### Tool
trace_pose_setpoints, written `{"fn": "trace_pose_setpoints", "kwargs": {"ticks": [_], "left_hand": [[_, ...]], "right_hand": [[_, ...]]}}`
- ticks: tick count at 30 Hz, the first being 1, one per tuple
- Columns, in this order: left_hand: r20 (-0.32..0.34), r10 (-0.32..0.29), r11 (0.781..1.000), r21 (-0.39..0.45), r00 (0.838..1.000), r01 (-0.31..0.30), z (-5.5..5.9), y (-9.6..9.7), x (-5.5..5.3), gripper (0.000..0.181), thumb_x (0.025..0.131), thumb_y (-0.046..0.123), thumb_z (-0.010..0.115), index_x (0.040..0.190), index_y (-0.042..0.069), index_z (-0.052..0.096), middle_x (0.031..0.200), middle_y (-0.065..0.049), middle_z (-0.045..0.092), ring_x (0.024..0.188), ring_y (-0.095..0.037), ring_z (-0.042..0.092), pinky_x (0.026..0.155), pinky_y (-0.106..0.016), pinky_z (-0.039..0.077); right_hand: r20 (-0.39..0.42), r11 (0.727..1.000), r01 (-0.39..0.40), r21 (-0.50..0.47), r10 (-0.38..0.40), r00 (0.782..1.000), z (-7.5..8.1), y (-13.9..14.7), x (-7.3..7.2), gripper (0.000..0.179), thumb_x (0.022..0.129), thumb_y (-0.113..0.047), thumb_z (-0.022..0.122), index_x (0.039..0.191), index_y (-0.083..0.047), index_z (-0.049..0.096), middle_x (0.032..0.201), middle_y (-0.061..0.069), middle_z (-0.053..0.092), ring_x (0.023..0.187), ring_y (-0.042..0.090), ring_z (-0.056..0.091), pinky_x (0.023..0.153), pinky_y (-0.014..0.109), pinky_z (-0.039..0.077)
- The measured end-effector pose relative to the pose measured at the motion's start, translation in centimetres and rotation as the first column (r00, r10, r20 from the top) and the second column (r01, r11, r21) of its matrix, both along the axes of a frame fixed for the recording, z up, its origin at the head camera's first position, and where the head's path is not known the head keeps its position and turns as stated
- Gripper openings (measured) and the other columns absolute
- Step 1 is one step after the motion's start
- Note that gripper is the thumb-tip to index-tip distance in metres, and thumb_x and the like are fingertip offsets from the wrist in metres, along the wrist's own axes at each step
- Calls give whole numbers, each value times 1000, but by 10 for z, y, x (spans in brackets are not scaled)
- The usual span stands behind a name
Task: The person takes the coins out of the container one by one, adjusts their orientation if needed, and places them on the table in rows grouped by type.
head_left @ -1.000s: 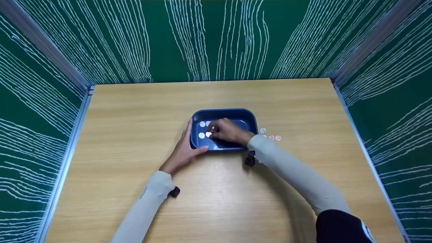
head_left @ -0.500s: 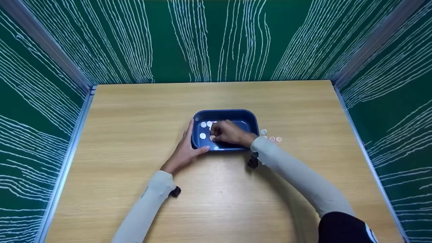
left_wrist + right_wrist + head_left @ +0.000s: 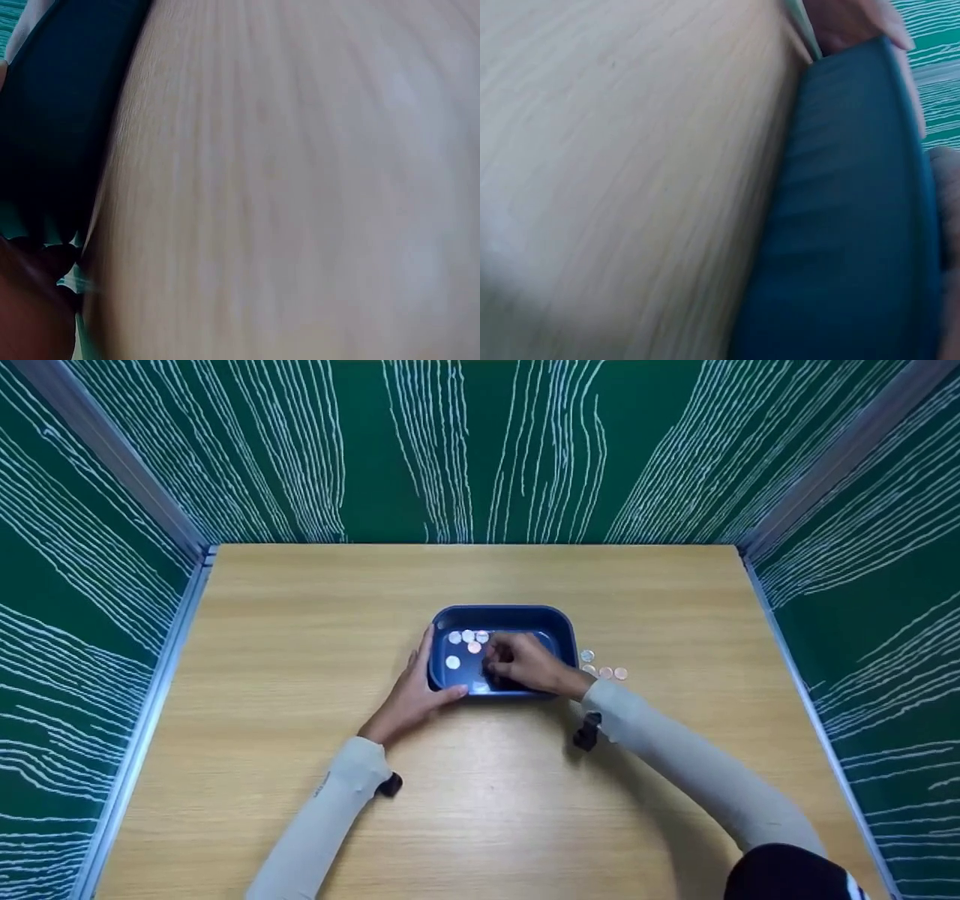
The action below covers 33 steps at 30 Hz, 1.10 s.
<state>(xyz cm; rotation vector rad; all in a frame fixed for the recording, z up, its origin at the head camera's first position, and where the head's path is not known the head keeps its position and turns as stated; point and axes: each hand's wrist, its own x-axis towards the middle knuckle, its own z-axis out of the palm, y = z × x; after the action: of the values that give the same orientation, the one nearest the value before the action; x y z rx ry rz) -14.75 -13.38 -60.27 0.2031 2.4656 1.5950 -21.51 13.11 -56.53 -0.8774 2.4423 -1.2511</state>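
A dark blue rectangular tray (image 3: pixel 559 619) stands on the table with several coins inside, among them a silver coin (image 3: pixel 452 662) at the left and a copper-coloured coin (image 3: pixel 474 647) near the back row. My left hand (image 3: pixel 411 688) grips the tray's left end, the thumb over the front rim and the fingers along the outer wall. Inside the tray my right hand (image 3: pixel 525 661) is low over the floor with curled fingers, thumb and fingertips together. The coin it pinches is hidden by the fingers. In the right wrist view the tray wall (image 3: pixel 840 210) fills the right side.
Several more coins lie on the table just right of the tray, including a silver coin (image 3: pixel 587 655) and a copper-coloured coin (image 3: pixel 620 673). The wooden table (image 3: pixel 315 607) is bounded by green walls (image 3: pixel 375 450) with white wavy lines.
My right hand has moved rightward inside the tray. The coin that showed at its fingertips has gone from that spot. The left hand keeps its grip on the tray.
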Motion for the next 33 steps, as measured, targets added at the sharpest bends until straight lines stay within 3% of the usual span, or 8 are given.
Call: {"fn": "trace_pose_setpoints", "kwargs": {"ticks": [8,17,26,33], "left_hand": [[-13,-5,1000,-6,1000,5,0,-1,1,127,90,45,90,177,45,-3,185,-11,10,166,-52,-1,129,-74,12],[-17,-6,1000,-21,1000,5,-1,0,0,127,90,47,89,177,43,-3,185,-11,10,167,-52,1,128,-74,13],[-9,2,1000,-23,1000,-2,2,-1,1,128,89,49,90,177,45,-3,185,-12,11,167,-52,2,127,-77,15],[8,0,999,-41,1000,0,3,0,-1,128,88,55,89,176,47,-2,185,-10,12,168,-49,4,127,-76,19]], "right_hand": [[14,996,62,-58,-61,998,15,17,12,11,95,5,79,100,-2,73,93,8,76,85,16,70,78,25,58],[23,994,94,-62,-92,995,28,35,20,7,98,4,76,103,-1,75,95,9,76,86,19,70,77,24,57],[85,989,120,-87,-113,990,41,52,21,7,103,0,74,109,-4,75,103,9,77,90,24,70,77,24,59],[89,979,156,-130,-145,985,49,69,20,7,103,-1,76,109,-3,76,101,13,77,84,23,68,71,22,57]]}}
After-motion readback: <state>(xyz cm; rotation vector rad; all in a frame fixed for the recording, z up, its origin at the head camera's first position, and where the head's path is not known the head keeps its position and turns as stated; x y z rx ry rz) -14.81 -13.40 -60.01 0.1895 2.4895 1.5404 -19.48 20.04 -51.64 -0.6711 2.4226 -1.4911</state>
